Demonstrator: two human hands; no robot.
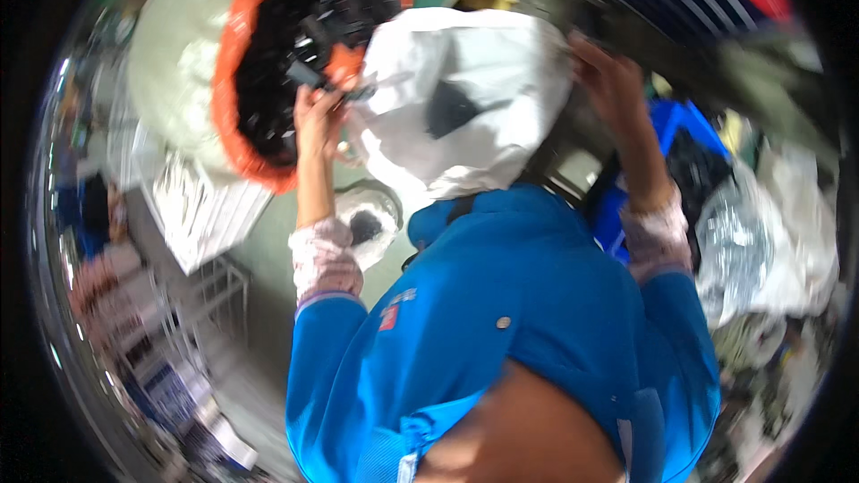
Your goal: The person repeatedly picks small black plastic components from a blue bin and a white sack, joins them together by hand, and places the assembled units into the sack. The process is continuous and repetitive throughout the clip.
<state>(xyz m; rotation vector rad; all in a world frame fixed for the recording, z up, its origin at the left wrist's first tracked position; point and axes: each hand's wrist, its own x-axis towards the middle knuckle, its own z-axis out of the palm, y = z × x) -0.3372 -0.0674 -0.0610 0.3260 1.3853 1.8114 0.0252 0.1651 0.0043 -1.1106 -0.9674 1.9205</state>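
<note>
Up at the left, my left hand (pixel 315 121) is closed, with its fingertips around a small black plastic piece (pixel 307 74); motion blur hides its exact shape. It is between an orange-rimmed sack (pixel 231 98), full of black glossy pieces (pixel 268 63), and an open white bag (pixel 510 45). Inside the white bag lies a small dark heap (pixel 450 109). A bit of orange (pixel 344 64) shows just beyond my left fingertips. My right hand (pixel 613 85), slightly smeared, has its fingers curled at the white bag's right rim and seems to pinch it.
Left of my left arm stands a white crate (pixel 210 215). A smaller white bag (pixel 380 215) with dark contents is on the floor near my left forearm. On the right are a blue bin (pixel 610 219) holding black plastic and clear plastic bags (pixel 738 233).
</note>
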